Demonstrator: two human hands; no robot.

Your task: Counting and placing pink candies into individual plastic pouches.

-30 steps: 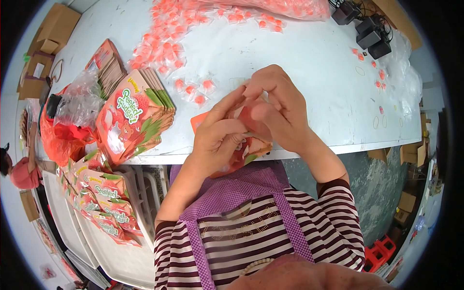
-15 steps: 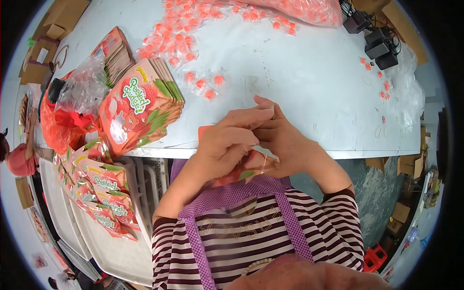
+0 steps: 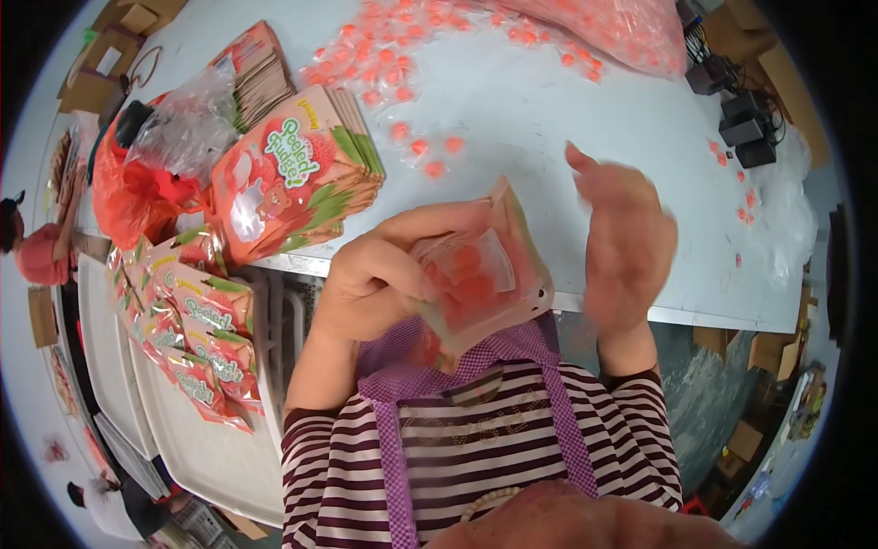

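1. The stand-up pouch (image 3: 480,274) hangs in front of your chest, just over the near edge of the surface (image 3: 549,119), its mouth held open and several pink wrapped candies showing inside.
2. Your left hand (image 3: 380,274) carries it: the fingers are closed on the pouch's left edge, thumb inside the opening.
3. Your right hand (image 3: 622,238) is lifted just beside the pouch, fingers spread and holding nothing; it is blurred, so its exact pose is unclear.
4. By the look of it, you are in the filling step, with the pouch partly loaded.
5. The next move likely calls for a reach to the loose candies (image 3: 425,151) scattered on the surface beyond the pouch, while your left hand keeps the mouth wide and upright.
6. A stack of empty printed pouches (image 3: 297,178) lies to your left; filled ones (image 3: 197,339) rest on the white tray (image 3: 201,448) below.
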